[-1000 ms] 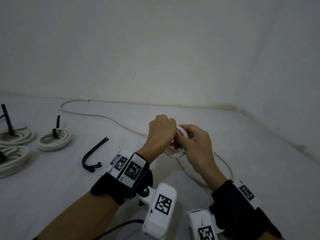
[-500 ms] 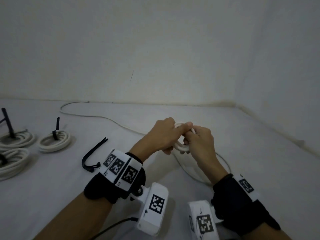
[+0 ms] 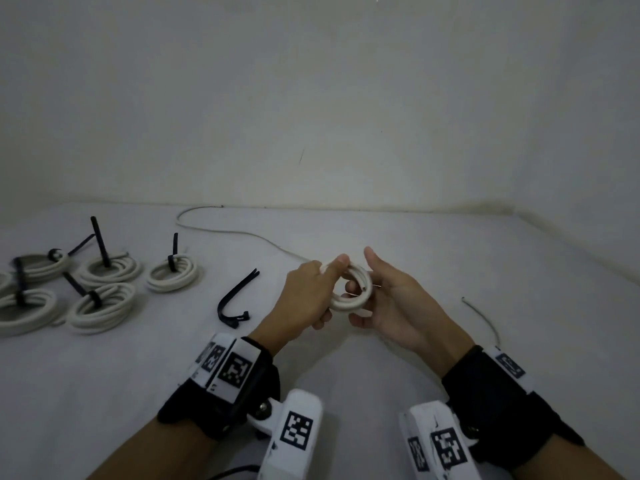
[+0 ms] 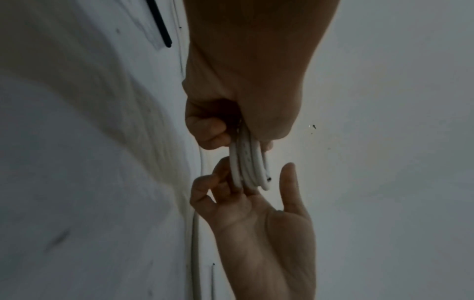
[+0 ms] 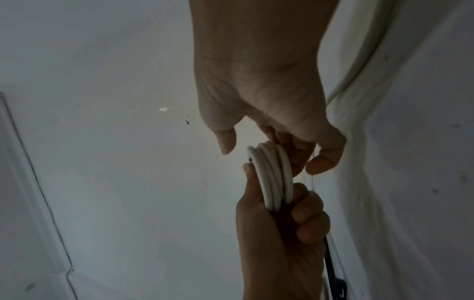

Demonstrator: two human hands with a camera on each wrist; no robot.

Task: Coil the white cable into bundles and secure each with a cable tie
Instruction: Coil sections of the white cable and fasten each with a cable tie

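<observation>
A small coil of white cable (image 3: 356,301) hangs above the white surface at the centre of the head view. My left hand (image 3: 308,296) grips its left side, thumb on top and fingers curled under. In the left wrist view the coil (image 4: 250,162) shows several turns and a cut end. My right hand (image 3: 394,303) is at the coil's right side, with its fingers touching the coil from behind and its thumb raised clear of it. In the right wrist view the coil (image 5: 274,176) sits between both hands. A loose black cable tie (image 3: 235,299) lies to the left of my hands.
Several tied cable bundles (image 3: 104,271) with black ties lie at the far left. Loose white cable (image 3: 221,230) trails from my hands toward the back wall. A thin cable end (image 3: 485,317) curves on the surface at the right. Walls close off the back and right.
My right hand has let go its pinch; its thumb now stands away from the coil. My left hand keeps hold of the coil. The view has swung left and shows more bundles.
</observation>
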